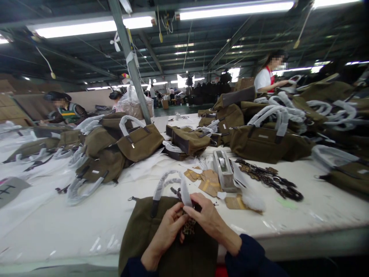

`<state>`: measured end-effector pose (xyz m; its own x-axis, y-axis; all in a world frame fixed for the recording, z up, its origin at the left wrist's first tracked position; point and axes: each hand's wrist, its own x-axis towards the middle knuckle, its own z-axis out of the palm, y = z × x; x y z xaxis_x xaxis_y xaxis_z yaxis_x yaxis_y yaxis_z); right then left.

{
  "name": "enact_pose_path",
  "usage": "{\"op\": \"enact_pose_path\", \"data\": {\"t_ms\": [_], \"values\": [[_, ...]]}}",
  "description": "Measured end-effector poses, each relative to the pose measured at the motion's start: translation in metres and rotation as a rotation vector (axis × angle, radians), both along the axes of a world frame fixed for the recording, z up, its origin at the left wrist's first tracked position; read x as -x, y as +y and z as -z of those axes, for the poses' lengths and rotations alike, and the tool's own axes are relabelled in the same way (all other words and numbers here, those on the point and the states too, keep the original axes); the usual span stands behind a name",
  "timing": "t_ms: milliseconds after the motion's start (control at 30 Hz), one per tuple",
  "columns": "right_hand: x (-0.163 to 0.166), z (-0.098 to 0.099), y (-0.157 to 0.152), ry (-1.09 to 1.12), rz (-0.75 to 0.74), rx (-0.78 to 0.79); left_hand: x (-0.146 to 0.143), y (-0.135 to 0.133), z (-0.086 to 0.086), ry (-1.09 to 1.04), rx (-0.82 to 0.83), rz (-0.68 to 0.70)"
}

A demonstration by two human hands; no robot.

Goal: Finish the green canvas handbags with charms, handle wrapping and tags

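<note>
An olive-green handbag point(138, 231) stands upright at the table's front edge, close to me. Its handles point(170, 177) are wrapped in white film and arch above the top. My left hand point(173, 225) is closed at the base of the right handle, fingers pinched on a leopard-print charm point(189, 226) that hangs against the bag. My right hand point(204, 215) is closed around the same spot, thumb and fingers at the wrapped handle's lower end. What lies between its fingertips is partly hidden. A dark strap end shows behind the handle.
Beyond the bag lie brown paper tags point(209, 182), a grey tape dispenser point(223, 171) and a pile of dark leopard-print straps point(271, 179). Olive handbags are heaped at left point(100, 165) and right point(259, 142). Co-workers stand at the far left and far right.
</note>
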<state>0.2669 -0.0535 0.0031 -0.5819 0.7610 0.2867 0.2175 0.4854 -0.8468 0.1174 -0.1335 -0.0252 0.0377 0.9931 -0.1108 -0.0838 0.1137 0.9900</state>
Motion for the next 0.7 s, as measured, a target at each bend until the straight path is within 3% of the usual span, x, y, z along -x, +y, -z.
{"op": "enact_pose_path", "data": {"t_ms": [133,233,367,567,700], "values": [[0.002,0.013,0.003,0.033,0.062,0.092,-0.009,-0.003,0.005,0.016,-0.084,-0.148],[-0.002,0.014,0.01,0.046,-0.029,0.14,-0.012,-0.004,0.007,0.038,-0.152,-0.272],[-0.009,0.017,0.016,0.059,-0.121,0.147,-0.011,0.001,0.01,0.191,-0.151,-0.264],[0.0,0.036,0.015,0.058,0.065,0.04,-0.007,0.0,0.004,0.787,-0.119,-0.394],[0.006,0.04,0.018,0.111,0.073,0.023,-0.007,-0.01,-0.013,1.181,-0.237,-0.323]]}}
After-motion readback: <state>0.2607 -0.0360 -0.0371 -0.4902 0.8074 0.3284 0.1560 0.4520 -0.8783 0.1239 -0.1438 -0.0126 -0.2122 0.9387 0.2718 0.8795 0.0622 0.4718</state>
